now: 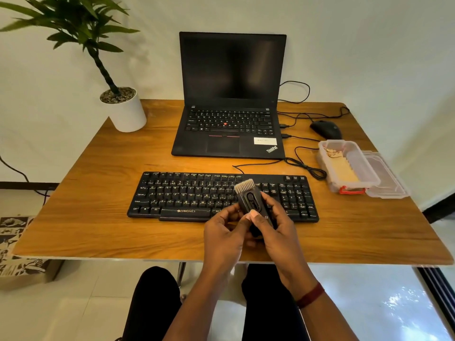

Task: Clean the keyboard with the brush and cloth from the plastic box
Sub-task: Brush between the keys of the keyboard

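- Both hands grasp the brush (249, 196) just above the near right part of the keyboard (184, 193). The right hand (278, 225) wraps its body from the right, and the left hand (221, 232) pinches its lower end.
- The pale bristles (244, 186) are out and point away from the person, so the step in hand looks like setting up the tool before the first sweep.
- A thumb sits at the foot of the slider. I judge it wise to check that the slider is fully seated, or the bristles may retract under pressure.
- One hand can then leave the brush and steady the keyboard's edge, since the board may slide on the smooth surface (98, 193).
- Sweep along the rows with the bristles tilted into the gaps, pushing debris toward one side and lightly enough to spare the keycaps.
- The cloth (344, 171) lies in the open plastic box (323, 166) at the right, within reach for the wipe that follows.
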